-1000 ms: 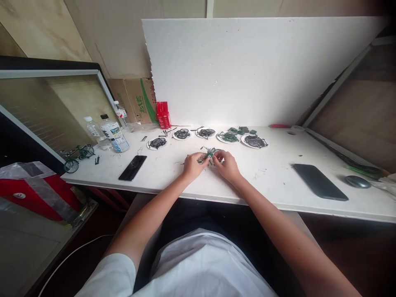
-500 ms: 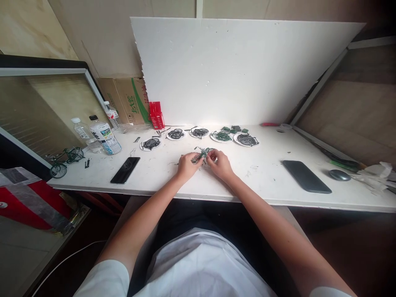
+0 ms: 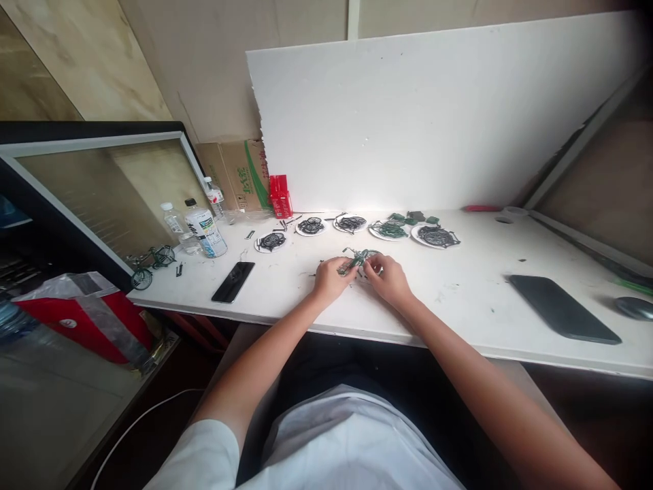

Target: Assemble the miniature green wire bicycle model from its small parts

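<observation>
A small green model bicycle (image 3: 360, 256), partly covered by fingers, is held just above the white table. My left hand (image 3: 329, 280) is closed around its left side, near the handlebar. On the other side my right hand (image 3: 392, 280) pinches it with thumb and fingertips by a wheel. Tiny dark bits lie on the table beneath the hands. Behind them stand white plates: one with green parts (image 3: 390, 229), one at the right with black parts (image 3: 437, 236), and several more with dark wheels and thin pieces (image 3: 349, 222).
At the left stand a finished-looking model bicycle (image 3: 152, 264) and bottles (image 3: 207, 230). A phone (image 3: 233, 282) lies nearer me. To the right are a dark flat slab (image 3: 564, 308) and a mouse (image 3: 634, 307). A red box (image 3: 280, 197) and a white board (image 3: 433, 122) stand at the back.
The head view has swung to the left, so everything sits farther right in the picture. Both hands keep hold of the model bicycle, with little visible change in grip.
</observation>
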{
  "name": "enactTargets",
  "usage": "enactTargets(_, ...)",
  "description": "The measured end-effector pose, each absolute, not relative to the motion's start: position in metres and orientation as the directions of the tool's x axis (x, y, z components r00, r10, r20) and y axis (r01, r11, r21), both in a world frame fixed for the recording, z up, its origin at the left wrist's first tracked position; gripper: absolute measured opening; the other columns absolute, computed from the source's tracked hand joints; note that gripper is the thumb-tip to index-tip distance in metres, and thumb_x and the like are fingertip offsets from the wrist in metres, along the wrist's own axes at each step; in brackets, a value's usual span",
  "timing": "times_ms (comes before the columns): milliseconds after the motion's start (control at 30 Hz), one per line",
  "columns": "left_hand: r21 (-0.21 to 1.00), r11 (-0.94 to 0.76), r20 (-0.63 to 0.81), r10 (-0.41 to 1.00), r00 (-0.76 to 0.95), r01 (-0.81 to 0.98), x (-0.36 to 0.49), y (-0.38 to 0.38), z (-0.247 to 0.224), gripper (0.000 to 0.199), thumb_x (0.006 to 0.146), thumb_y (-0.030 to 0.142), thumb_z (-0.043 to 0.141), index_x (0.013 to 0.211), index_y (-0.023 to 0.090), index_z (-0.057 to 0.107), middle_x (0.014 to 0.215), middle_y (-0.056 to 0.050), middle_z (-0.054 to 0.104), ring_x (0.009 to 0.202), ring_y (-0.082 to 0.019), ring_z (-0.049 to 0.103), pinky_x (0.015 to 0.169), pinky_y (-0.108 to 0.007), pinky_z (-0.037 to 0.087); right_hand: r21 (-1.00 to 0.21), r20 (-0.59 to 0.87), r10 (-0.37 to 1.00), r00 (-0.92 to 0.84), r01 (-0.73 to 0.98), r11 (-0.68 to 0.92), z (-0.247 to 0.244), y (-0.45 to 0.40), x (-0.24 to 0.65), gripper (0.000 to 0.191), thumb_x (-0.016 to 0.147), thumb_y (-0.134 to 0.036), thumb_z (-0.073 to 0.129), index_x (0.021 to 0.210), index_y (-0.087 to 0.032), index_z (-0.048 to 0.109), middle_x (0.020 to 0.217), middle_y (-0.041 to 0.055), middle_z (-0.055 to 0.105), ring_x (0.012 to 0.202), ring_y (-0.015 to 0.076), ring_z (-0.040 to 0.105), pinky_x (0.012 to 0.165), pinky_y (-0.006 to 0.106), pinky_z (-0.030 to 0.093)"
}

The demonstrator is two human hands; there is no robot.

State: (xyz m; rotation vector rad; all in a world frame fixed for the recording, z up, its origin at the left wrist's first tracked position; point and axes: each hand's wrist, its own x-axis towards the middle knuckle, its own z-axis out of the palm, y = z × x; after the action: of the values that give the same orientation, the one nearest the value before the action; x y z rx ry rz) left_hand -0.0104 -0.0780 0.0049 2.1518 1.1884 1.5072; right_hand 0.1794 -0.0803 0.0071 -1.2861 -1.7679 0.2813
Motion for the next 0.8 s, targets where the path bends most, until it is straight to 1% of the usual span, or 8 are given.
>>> enactTargets(100,0.622,-0.633,0.656,0.743,0.136,0.460,-0.0102,-0.0781,0.0043,0.007,0.093,0.024,0.077,0.096,0.021,0.081,0.092,-0.006,0.083,0.081,-0.019,0.074,0.079,-0.030,0.058,-0.624,0.507,0.857,-0.088,0.648,0.436,0.0096,-0.0821,0.1799,0.045,0.107,-0.051,0.041,0.074,-0.025,0.057,0.077,0.0084,0.068,0.074,0.0250,0.059,0.069,0.037,0.039)
enactTargets(233,0.631,-0.638,0.661,0.740,0.124,0.441,-0.0099,-0.0777,0.0033,0.007,0.093,0.025,0.076,0.096,0.021,0.081,0.094,-0.006,0.083,0.081,-0.019,0.075,0.078,-0.030,0.058,-0.681,0.458,0.886,-0.069,0.613,0.400,0.0140,-0.0857,0.1794,0.055,0.111,-0.055,0.033,0.077,-0.024,0.062,0.082,0.0093,0.073,0.076,0.0252,0.063,0.071,0.037,0.041)
enactTargets(300,0.643,-0.631,0.656,0.746,0.113,0.433,-0.0099,-0.0773,0.0027,0.007,0.093,0.024,0.076,0.096,0.021,0.081,0.094,-0.006,0.083,0.081,-0.020,0.075,0.079,-0.030,0.058,-0.690,0.453,0.890,-0.042,0.615,0.380,0.0137,-0.0858,0.1789,0.046,0.108,-0.055,0.042,0.082,-0.024,0.064,0.085,0.0088,0.074,0.075,0.0247,0.063,0.070,0.037,0.042)
enactTargets(367,0.646,-0.633,0.656,0.746,0.114,0.426,-0.0102,-0.0769,0.0023,0.007,0.092,0.023,0.076,0.097,0.020,0.081,0.096,-0.006,0.083,0.082,-0.020,0.075,0.080,-0.030,0.058,-0.692,0.468,0.883,-0.035,0.607,0.391,0.0120,-0.0848,0.1785,0.031,0.102,-0.049,0.055,0.089,-0.024,0.065,0.089,0.0076,0.075,0.077,0.0239,0.063,0.070,0.036,0.043)
enactTargets(467,0.639,-0.642,0.659,0.741,0.129,0.423,-0.0107,-0.0765,0.0022,0.007,0.092,0.023,0.076,0.095,0.020,0.081,0.095,-0.006,0.083,0.080,-0.019,0.074,0.079,-0.030,0.057,-0.681,0.491,0.869,-0.062,0.595,0.428,0.0098,-0.0831,0.1785,0.018,0.097,-0.040,0.059,0.094,-0.023,0.066,0.092,0.0066,0.074,0.078,0.0228,0.063,0.072,0.035,0.044)
enactTargets(633,0.624,-0.652,0.665,0.733,0.146,0.431,-0.0101,-0.0769,0.0030,0.006,0.092,0.024,0.077,0.094,0.020,0.081,0.089,-0.005,0.082,0.077,-0.018,0.073,0.075,-0.029,0.056,-0.654,0.479,0.873,-0.098,0.623,0.429,0.0130,-0.0857,0.1789,0.039,0.106,-0.046,0.044,0.080,-0.024,0.061,0.082,0.0081,0.071,0.075,0.0238,0.061,0.069,0.036,0.040)
enactTargets(733,0.635,-0.635,0.653,0.746,0.136,0.440,-0.0094,-0.0772,0.0027,0.007,0.093,0.026,0.077,0.094,0.020,0.081,0.089,-0.005,0.082,0.076,-0.018,0.073,0.074,-0.028,0.056,-0.676,0.450,0.888,-0.091,0.615,0.406,0.0149,-0.0882,0.1786,0.049,0.111,-0.052,0.036,0.083,-0.023,0.064,0.084,0.0087,0.073,0.076,0.0246,0.063,0.071,0.036,0.042)
enactTargets(800,0.635,-0.633,0.654,0.746,0.129,0.444,-0.0092,-0.0768,0.0019,0.007,0.093,0.026,0.076,0.093,0.020,0.081,0.088,-0.005,0.082,0.077,-0.017,0.073,0.074,-0.028,0.056,-0.687,0.443,0.894,-0.071,0.614,0.389,0.0144,-0.0883,0.1783,0.046,0.109,-0.054,0.040,0.087,-0.023,0.065,0.085,0.0081,0.074,0.076,0.0243,0.064,0.071,0.036,0.043)
